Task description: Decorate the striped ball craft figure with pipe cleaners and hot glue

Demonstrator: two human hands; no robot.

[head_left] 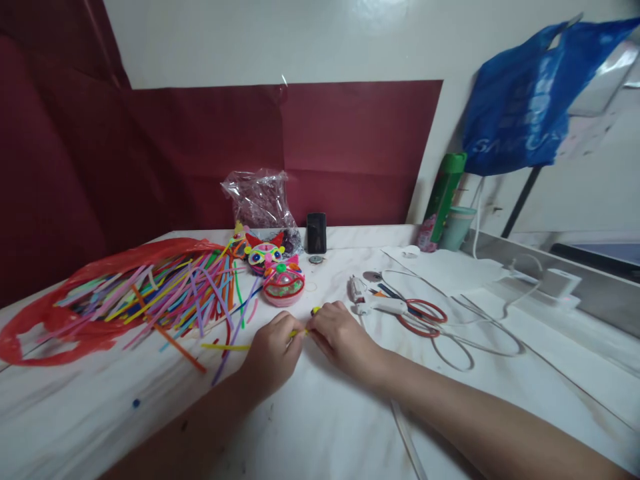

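Note:
My left hand is closed in a pinch around a yellow pipe cleaner. Its long end sticks out to the left, and a short end shows between my fingertips. My right hand meets it from the right, fingers closed at that short end. A small yellow and dark bit peeks out above my right fingers; what it belongs to is hidden. Just beyond my hands sits a pink round decorated piece with a green top. Behind it stands a colourful animal-face piece with red ears.
Many coloured pipe cleaners lie on a red plastic bag at left. A white glue gun, red-handled scissors and looping cables lie right. A dark phone-like object leans at the back. A blue bag hangs upper right.

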